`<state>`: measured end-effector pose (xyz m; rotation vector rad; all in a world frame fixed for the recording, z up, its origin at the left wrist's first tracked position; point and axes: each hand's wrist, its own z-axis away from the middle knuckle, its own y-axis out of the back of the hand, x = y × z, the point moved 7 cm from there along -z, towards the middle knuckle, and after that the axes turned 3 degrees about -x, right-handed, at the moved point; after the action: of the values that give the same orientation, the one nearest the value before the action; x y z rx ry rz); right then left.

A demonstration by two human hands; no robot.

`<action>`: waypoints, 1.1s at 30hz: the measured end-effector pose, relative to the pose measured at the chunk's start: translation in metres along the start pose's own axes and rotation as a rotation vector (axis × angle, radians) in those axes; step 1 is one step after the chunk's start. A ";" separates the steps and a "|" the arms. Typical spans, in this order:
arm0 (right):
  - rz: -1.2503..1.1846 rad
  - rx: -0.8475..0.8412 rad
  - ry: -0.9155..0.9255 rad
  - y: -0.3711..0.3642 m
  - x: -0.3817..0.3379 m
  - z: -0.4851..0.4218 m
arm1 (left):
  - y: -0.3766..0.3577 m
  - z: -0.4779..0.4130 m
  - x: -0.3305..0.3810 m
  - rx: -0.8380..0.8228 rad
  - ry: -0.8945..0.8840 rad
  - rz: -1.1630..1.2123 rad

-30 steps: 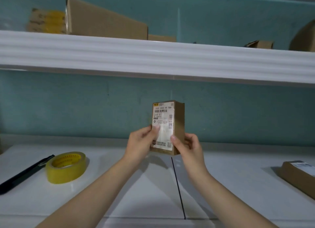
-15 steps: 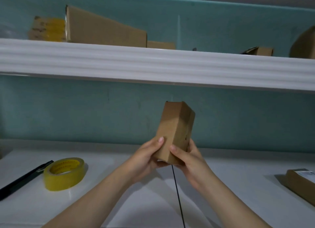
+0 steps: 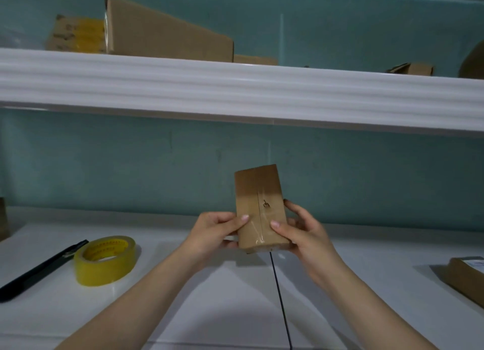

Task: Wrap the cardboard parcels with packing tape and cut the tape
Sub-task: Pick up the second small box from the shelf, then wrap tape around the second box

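A small cardboard parcel point(image 3: 258, 197) stands upright in the air above the white table point(image 3: 222, 292), its seamed brown face toward me with clear tape along the seam. My left hand point(image 3: 212, 232) grips its lower left edge, thumb on the front. My right hand point(image 3: 303, 229) grips the lower right edge, thumb on the front and fingers behind. A yellow roll of packing tape point(image 3: 104, 260) lies on the table to the left. Beside it lies a black utility knife point(image 3: 39, 271).
Another cardboard parcel point(image 3: 468, 276) with a white label lies at the table's right edge. A white shelf point(image 3: 235, 93) runs overhead, carrying several cardboard boxes point(image 3: 167, 35). A teal wall stands behind. A dark seam point(image 3: 280, 297) splits the tabletop.
Both hands have turned the parcel: the labelled face showed first, then a corner, and now the taped seam face points at me. The parcel sits slightly lower and more to the right.
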<state>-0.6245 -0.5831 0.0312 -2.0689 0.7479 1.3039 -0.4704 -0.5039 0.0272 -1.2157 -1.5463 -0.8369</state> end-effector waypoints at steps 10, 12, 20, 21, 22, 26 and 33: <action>0.377 -0.018 -0.340 -0.015 0.044 0.012 | 0.032 0.021 -0.016 0.089 0.327 -0.228; 0.443 -0.014 -0.375 -0.017 0.052 0.012 | 0.041 0.024 -0.026 0.126 0.378 -0.353; 0.578 -0.040 -0.459 -0.012 0.076 0.009 | 0.050 0.029 -0.051 0.143 0.351 -0.570; 0.586 -0.041 -0.461 -0.012 0.073 0.007 | 0.051 0.030 -0.045 0.155 0.290 -0.699; 0.596 -0.030 -0.452 -0.012 0.070 0.004 | 0.056 0.030 -0.036 0.192 0.199 -0.830; 0.659 0.049 -0.352 -0.008 0.054 -0.008 | 0.102 0.047 0.013 0.401 -0.157 -1.193; 0.734 0.047 -0.271 -0.022 0.056 -0.014 | 0.202 0.082 -0.010 0.174 0.356 -1.492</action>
<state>-0.5802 -0.5873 -0.0112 -1.5689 1.4651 1.8718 -0.2974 -0.3781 -0.0160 0.4433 -2.0097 -1.6317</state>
